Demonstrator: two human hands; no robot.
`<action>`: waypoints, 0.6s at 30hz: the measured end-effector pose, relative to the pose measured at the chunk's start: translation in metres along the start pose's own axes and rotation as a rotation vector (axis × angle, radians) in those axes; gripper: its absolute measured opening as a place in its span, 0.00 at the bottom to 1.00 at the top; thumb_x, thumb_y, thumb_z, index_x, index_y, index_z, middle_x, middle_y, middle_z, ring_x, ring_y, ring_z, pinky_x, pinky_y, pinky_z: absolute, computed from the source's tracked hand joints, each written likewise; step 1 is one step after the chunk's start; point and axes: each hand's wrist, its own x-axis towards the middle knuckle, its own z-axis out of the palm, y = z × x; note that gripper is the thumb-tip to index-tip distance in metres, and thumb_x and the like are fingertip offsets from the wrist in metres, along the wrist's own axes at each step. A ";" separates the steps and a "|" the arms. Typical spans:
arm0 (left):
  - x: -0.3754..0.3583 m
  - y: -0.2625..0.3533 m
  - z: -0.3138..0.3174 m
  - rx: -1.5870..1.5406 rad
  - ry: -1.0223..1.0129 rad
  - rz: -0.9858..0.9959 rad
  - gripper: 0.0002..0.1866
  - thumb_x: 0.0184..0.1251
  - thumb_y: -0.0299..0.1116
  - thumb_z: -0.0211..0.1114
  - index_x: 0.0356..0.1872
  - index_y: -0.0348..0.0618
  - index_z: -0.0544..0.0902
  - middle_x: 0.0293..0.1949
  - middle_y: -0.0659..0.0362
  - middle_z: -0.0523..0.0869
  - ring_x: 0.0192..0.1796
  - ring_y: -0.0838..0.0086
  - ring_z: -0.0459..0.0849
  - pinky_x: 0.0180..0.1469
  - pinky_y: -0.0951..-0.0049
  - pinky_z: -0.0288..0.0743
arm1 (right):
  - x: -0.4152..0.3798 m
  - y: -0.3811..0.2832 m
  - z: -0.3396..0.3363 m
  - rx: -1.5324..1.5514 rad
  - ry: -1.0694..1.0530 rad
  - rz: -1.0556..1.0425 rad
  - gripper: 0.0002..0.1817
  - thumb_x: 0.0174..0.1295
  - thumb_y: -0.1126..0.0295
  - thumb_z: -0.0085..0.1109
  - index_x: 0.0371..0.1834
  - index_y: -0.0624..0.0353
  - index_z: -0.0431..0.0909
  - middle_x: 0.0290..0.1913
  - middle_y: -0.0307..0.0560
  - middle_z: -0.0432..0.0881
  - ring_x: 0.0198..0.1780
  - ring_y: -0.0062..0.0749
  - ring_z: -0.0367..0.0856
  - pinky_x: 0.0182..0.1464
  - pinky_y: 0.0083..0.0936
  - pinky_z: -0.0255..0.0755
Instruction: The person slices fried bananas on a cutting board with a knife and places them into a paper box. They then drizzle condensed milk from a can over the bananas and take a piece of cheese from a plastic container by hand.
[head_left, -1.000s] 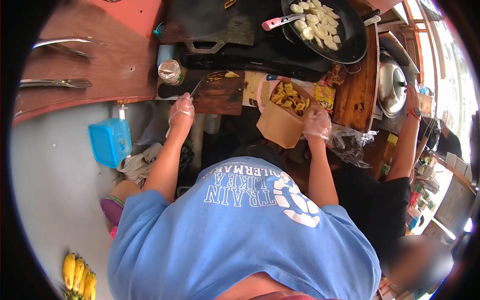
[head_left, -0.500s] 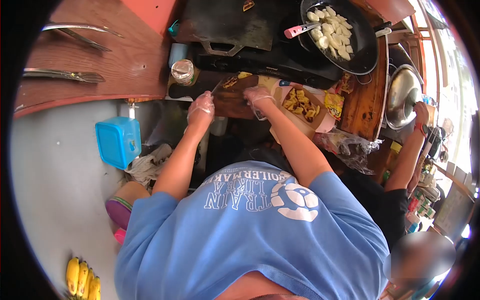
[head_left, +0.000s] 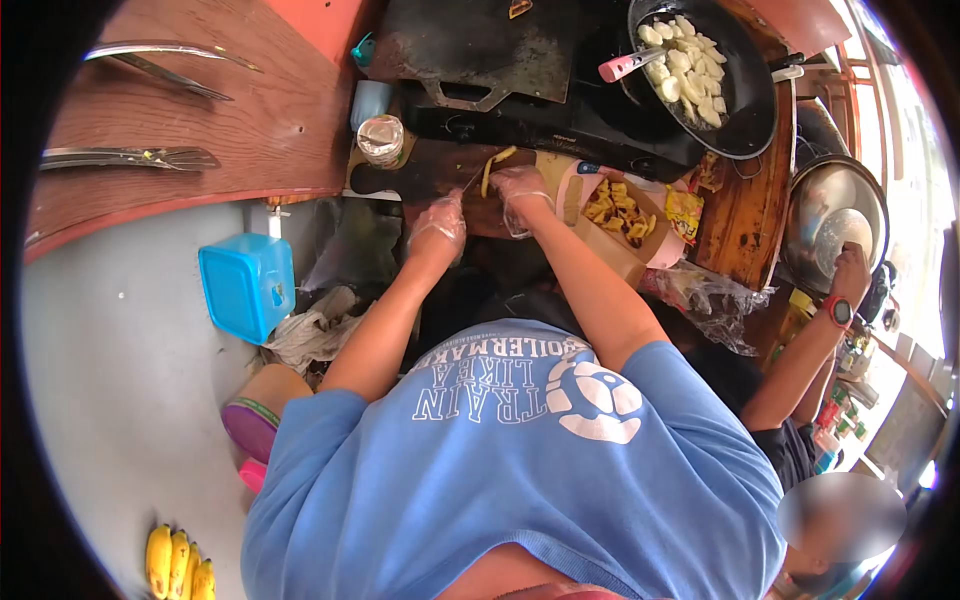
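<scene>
My left hand (head_left: 438, 224), in a clear plastic glove, is closed around a knife (head_left: 473, 181) whose thin blade points up towards the right. Facing it, my gloved right hand (head_left: 522, 194) has its fingers bent against a curved yellow strip of food (head_left: 490, 172), and they appear to pinch its near part. Both hands are over a dark wooden cutting board (head_left: 425, 165). Just right of my right hand, an open cardboard box (head_left: 655, 222) holds yellow-brown browned food pieces (head_left: 620, 212).
Behind the board is a black stove (head_left: 560, 130) with a griddle plate (head_left: 500, 55). A wok (head_left: 745, 125) holds pale pieces and a pink-handled utensil (head_left: 630, 66). A can (head_left: 381, 141) stands left. At right, another person's hand (head_left: 851, 275) is at a metal bowl (head_left: 870, 185).
My left hand has moved right with the knife, closer to my right hand. The yellow strip now stands beside my right fingers. The other person's hand has shifted, and the view has moved slightly.
</scene>
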 end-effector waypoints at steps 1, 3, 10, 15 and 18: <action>0.000 0.000 0.002 0.024 -0.042 0.004 0.19 0.67 0.25 0.55 0.58 0.41 0.78 0.47 0.37 0.86 0.52 0.38 0.84 0.54 0.45 0.78 | 0.006 -0.012 -0.002 0.379 -0.068 0.634 0.07 0.59 0.69 0.64 0.29 0.62 0.84 0.22 0.41 0.79 0.21 0.27 0.72 0.24 0.30 0.64; -0.001 -0.009 0.006 0.024 0.008 -0.014 0.20 0.67 0.25 0.54 0.60 0.42 0.78 0.48 0.37 0.86 0.51 0.39 0.85 0.53 0.45 0.79 | 0.017 -0.027 -0.018 0.757 -0.137 1.269 0.07 0.58 0.69 0.65 0.28 0.62 0.85 0.21 0.40 0.79 0.21 0.26 0.72 0.24 0.30 0.64; -0.012 -0.016 -0.003 0.027 0.031 -0.041 0.31 0.66 0.23 0.56 0.73 0.45 0.71 0.49 0.38 0.87 0.51 0.41 0.86 0.54 0.47 0.80 | 0.017 -0.029 -0.026 0.653 -0.209 1.361 0.09 0.55 0.67 0.65 0.25 0.63 0.83 0.20 0.40 0.78 0.21 0.25 0.73 0.26 0.30 0.66; -0.018 -0.023 -0.002 0.019 -0.011 0.011 0.33 0.63 0.23 0.59 0.74 0.45 0.70 0.50 0.39 0.86 0.50 0.41 0.86 0.54 0.47 0.80 | 0.024 -0.037 -0.010 0.619 -0.257 1.253 0.10 0.56 0.67 0.65 0.25 0.63 0.84 0.21 0.42 0.80 0.22 0.27 0.75 0.26 0.30 0.68; -0.022 -0.024 -0.002 0.013 0.009 -0.005 0.35 0.62 0.22 0.61 0.74 0.45 0.70 0.49 0.39 0.87 0.50 0.41 0.86 0.53 0.47 0.80 | 0.032 -0.045 -0.015 0.611 -0.347 1.226 0.16 0.57 0.60 0.63 0.38 0.63 0.88 0.35 0.55 0.89 0.39 0.48 0.88 0.45 0.35 0.78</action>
